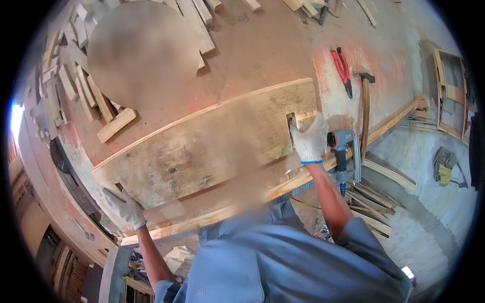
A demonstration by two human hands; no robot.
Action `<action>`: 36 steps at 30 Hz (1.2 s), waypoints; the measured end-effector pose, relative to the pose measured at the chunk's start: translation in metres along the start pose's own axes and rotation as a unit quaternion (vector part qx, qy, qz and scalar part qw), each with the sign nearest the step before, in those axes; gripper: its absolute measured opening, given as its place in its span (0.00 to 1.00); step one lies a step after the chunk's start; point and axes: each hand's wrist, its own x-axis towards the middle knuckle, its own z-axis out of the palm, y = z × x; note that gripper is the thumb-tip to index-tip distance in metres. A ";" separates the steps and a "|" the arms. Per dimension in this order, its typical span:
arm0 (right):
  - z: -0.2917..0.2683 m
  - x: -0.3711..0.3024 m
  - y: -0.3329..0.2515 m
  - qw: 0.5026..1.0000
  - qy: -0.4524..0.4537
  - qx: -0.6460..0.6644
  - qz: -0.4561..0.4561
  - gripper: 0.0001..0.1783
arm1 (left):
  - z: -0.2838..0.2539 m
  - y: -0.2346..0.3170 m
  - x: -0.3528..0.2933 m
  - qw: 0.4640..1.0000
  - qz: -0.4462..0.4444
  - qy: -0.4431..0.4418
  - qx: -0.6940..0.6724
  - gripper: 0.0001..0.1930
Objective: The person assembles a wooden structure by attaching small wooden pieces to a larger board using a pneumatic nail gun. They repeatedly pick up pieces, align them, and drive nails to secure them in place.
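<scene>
A long, stained wooden board lies at a slant across the workbench in front of me, with a cut-out slot near each end. My left hand, in a white knit glove, grips the board's near left corner by the small slot. At the right end, my right hand wears a matching glove with a blue cuff. Its fingers close on the board's edge beside the larger slot. Just right of that hand stands a grey and black nail gun. A blurred patch hides the board's middle.
Red-handled pliers and a hammer lie on the workbench at the right. Loose wood offcuts are piled at the far left, partly behind a blurred patch. A saw blade shows along the left edge. Wood strips lie below right.
</scene>
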 end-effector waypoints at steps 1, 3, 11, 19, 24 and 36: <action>0.003 -0.002 0.002 1.000 0.007 -0.008 0.006 0.53 | 0.000 0.001 0.001 0.999 0.020 -0.001 0.025 0.37; 0.000 -0.002 -0.001 0.999 0.009 -0.023 0.021 0.52 | -0.006 0.001 0.002 0.998 0.019 -0.010 0.052 0.37; -0.017 0.010 -0.014 0.997 -0.064 -0.031 0.025 0.48 | -0.009 0.003 0.005 0.999 0.031 -0.028 0.034 0.36; -0.016 0.010 -0.017 0.997 -0.042 -0.070 0.016 0.47 | -0.006 -0.003 0.003 0.999 0.014 -0.043 0.023 0.36; -0.009 0.011 -0.027 0.965 -0.132 -0.225 0.021 0.43 | -0.012 -0.011 0.000 0.998 -0.014 -0.026 0.049 0.37; 0.006 0.025 0.047 0.992 -0.071 -0.102 -0.033 0.44 | -0.015 0.025 0.010 0.998 -0.033 -0.022 0.040 0.41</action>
